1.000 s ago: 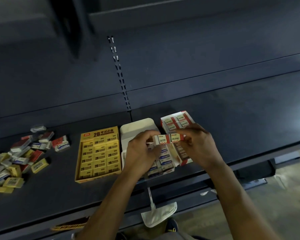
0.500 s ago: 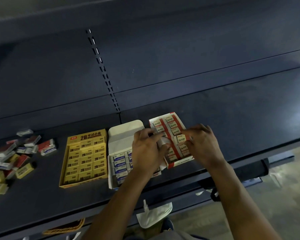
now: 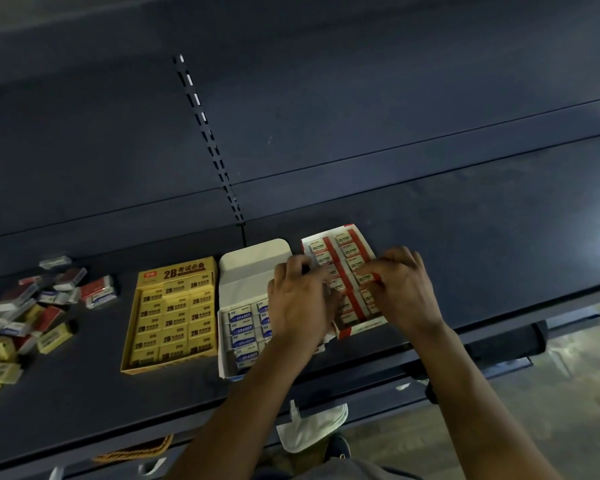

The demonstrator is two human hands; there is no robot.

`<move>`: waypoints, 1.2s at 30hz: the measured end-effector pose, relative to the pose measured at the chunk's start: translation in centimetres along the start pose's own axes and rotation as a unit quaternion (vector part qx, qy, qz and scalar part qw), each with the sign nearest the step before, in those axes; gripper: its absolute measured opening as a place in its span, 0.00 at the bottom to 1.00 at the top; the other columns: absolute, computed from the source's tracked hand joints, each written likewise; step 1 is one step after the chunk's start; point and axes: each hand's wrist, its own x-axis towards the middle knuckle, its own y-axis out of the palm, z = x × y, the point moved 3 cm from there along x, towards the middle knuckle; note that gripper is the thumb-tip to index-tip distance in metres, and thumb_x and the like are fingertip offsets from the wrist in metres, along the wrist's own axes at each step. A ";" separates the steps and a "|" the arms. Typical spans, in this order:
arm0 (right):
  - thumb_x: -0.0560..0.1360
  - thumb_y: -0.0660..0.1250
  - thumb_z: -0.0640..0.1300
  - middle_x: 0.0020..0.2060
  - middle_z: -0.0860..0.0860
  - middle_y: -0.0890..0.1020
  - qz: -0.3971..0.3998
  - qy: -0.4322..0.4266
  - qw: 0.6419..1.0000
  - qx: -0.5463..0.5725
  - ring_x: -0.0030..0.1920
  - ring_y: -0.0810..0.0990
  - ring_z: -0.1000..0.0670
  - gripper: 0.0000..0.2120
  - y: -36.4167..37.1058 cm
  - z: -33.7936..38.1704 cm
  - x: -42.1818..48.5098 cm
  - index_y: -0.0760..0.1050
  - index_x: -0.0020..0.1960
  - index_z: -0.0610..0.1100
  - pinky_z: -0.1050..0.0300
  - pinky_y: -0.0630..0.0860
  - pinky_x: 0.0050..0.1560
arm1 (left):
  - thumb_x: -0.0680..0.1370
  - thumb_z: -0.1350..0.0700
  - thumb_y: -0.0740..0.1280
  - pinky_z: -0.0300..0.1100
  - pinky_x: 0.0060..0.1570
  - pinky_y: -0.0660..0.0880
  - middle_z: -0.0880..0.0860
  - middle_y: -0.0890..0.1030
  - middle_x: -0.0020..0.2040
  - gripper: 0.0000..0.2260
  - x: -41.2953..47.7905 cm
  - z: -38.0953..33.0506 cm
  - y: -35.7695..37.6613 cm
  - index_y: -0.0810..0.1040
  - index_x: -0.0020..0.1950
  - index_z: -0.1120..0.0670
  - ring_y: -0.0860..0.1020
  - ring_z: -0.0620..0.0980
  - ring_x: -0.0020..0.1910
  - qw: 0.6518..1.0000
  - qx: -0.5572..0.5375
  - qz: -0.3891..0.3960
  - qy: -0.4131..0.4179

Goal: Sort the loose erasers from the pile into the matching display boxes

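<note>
The left hand [image 3: 302,301] and right hand [image 3: 400,289] curl over the red cardboard display box [image 3: 352,332], which is packed with rectangular paper-sleeved erasers. The right thumb touches one eraser [image 3: 365,279]. I cannot tell whether either hand grips anything. The loose pile [image 3: 21,317] lies far left on the matte dark shelf [image 3: 465,237].

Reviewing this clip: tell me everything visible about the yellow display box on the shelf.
The yellow display box looks like cardboard, an open tray lying flat on the dark shelf. Its back flap bears "2B", Chinese characters and a small red mark. It is filled with yellow-sleeved erasers in three columns. It sits between the loose eraser pile and the white eraser box, close beside the latter; contact there is unclear.
</note>
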 end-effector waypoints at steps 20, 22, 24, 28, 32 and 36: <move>0.68 0.70 0.36 0.51 0.47 0.79 -0.077 -0.121 0.990 0.016 0.55 0.75 0.41 0.13 2.9 8.4 -1.0 0.80 0.52 0.45 0.48 0.78 0.49 | 0.65 0.59 0.75 0.47 0.49 0.77 0.54 0.80 0.52 0.17 -2.2 5.1 -3.4 0.82 0.53 0.54 0.78 0.57 0.51 0.997 -0.005 -0.080 -0.009; 0.66 0.71 0.35 0.51 0.46 0.79 -0.061 -0.141 0.988 0.026 0.55 0.75 0.41 0.16 3.8 10.4 -1.3 0.79 0.53 0.44 0.48 0.78 0.49 | 0.65 0.59 0.75 0.47 0.49 0.77 0.55 0.80 0.52 0.18 -3.0 6.7 -4.3 0.81 0.54 0.55 0.77 0.57 0.51 0.997 0.008 -0.078 -0.023; 0.65 0.71 0.35 0.54 0.46 0.79 -0.045 -0.162 0.985 0.039 0.56 0.74 0.41 0.19 4.6 12.4 -1.6 0.79 0.55 0.44 0.49 0.77 0.50 | 0.65 0.59 0.75 0.48 0.46 0.77 0.55 0.80 0.52 0.19 -3.8 8.4 -5.0 0.81 0.55 0.55 0.77 0.58 0.50 0.996 0.019 -0.078 -0.038; 0.66 0.71 0.36 0.54 0.45 0.77 -0.010 -0.189 0.981 0.037 0.59 0.73 0.40 0.18 6.7 16.3 -2.0 0.79 0.55 0.43 0.46 0.77 0.54 | 0.66 0.58 0.74 0.48 0.45 0.76 0.55 0.80 0.50 0.16 -5.2 12.0 -6.6 0.81 0.53 0.54 0.77 0.58 0.48 0.994 0.038 -0.082 -0.064; 0.66 0.71 0.37 0.53 0.46 0.77 0.012 -0.216 0.975 0.047 0.56 0.74 0.41 0.15 8.6 20.5 -2.6 0.78 0.53 0.43 0.48 0.77 0.50 | 0.68 0.56 0.69 0.49 0.47 0.76 0.54 0.81 0.49 0.13 -6.8 16.4 -8.3 0.81 0.51 0.53 0.77 0.57 0.48 0.992 0.061 -0.073 -0.084; 0.68 0.69 0.38 0.56 0.47 0.75 0.029 -0.239 0.969 0.053 0.59 0.71 0.42 0.16 10.3 24.2 -2.7 0.78 0.56 0.44 0.49 0.76 0.52 | 0.71 0.50 0.58 0.52 0.48 0.74 0.53 0.79 0.54 0.18 -8.1 20.5 -9.5 0.78 0.56 0.52 0.76 0.58 0.52 0.988 0.081 -0.047 -0.121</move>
